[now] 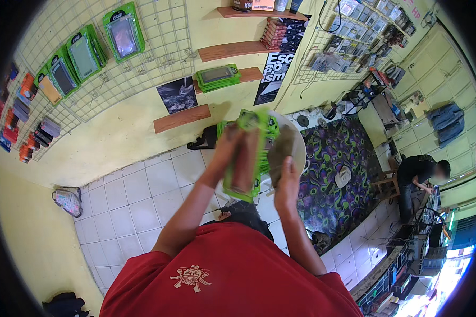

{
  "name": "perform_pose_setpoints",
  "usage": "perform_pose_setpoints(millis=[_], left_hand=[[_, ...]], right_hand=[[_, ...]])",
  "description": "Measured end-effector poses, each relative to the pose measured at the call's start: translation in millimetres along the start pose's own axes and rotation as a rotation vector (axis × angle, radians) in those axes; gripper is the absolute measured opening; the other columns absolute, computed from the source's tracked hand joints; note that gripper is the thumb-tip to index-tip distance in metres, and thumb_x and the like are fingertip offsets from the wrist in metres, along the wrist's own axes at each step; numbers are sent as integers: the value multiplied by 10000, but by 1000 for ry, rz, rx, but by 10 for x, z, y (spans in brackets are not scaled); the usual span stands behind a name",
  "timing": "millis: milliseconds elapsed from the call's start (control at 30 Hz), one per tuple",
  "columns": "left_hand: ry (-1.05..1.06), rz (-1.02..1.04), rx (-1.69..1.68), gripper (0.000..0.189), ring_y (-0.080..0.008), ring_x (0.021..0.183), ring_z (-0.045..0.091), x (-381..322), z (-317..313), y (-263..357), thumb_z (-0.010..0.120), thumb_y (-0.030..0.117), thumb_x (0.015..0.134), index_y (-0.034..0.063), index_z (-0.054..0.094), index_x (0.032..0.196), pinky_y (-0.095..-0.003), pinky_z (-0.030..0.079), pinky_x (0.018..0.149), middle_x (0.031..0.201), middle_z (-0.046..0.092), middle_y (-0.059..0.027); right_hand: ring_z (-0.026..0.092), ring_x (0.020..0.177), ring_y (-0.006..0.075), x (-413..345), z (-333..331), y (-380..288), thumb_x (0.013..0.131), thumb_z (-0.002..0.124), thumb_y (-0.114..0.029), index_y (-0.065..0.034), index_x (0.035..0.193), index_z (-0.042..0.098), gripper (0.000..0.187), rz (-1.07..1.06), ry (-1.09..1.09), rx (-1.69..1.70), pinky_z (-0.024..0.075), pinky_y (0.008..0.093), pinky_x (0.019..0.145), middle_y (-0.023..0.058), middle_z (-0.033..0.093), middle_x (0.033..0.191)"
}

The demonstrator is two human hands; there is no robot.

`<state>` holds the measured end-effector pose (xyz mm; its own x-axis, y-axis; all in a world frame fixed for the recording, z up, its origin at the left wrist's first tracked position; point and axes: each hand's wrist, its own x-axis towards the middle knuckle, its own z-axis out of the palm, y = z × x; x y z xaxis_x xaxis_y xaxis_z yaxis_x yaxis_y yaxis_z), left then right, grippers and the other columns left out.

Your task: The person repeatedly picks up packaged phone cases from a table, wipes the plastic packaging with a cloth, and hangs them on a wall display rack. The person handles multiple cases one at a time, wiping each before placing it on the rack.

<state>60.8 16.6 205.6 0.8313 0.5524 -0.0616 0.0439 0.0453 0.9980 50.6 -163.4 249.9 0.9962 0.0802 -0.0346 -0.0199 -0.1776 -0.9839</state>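
My left hand (227, 152) grips a phone case package (242, 166) with a bright green border, held tilted in front of my body and blurred by motion. In my right hand (287, 190) is a grey-brown cloth (281, 152), blurred too, just right of the package. Below both hands stands a round white table (300, 144). More green phone case packages (270, 128) lie on it, partly hidden by the held package and my left hand.
Wooden shelves (182, 118) jut from the wall ahead, one bearing stacked green packages (218, 77). A wire grid rack (158, 43) holds hanging cases. At right, a patterned carpet (341, 150) covers white tiles (139, 190), and a person (416, 174) bends over a counter. A bag (68, 201) sits left.
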Motion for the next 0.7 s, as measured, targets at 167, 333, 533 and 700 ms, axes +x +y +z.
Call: perform_pose_setpoints(millis=[167,333,533,700], left_hand=[[-76,336,-180,345,-154,1135,554,-427,455,-9,576,156,972,22,540,1288,-292,460,946,1227,579,-136],[-521,-366,-1076,501,-211,1058,623,-527,-27,381,531,401,970,82,500,1355,-345,505,918,1223,616,-108],[-473,-563,-828,485,-269,988,666,-624,-352,350,535,330,952,2,516,1309,-405,546,860,1160,648,-169],[-600,-455,-841,459,-264,989,668,-600,-429,233,511,321,973,-12,530,1288,-393,548,852,1156,649,-175]], right_hand=[[229,1402,361,-117,241,-22,1030,353,-144,8,1441,362,439,-249,-197,-126,204,411,1143,204,319,1486],[122,1455,430,-206,228,-188,1005,388,-81,-97,1477,364,473,-590,-252,-436,158,468,1176,159,242,1572],[521,1182,215,-4,-57,-385,1049,402,-301,56,1348,473,471,91,-227,65,385,344,1013,169,568,1280],[410,1330,320,220,-133,-601,1005,482,-198,-13,1387,456,425,-450,-124,-138,334,399,1091,164,438,1454]])
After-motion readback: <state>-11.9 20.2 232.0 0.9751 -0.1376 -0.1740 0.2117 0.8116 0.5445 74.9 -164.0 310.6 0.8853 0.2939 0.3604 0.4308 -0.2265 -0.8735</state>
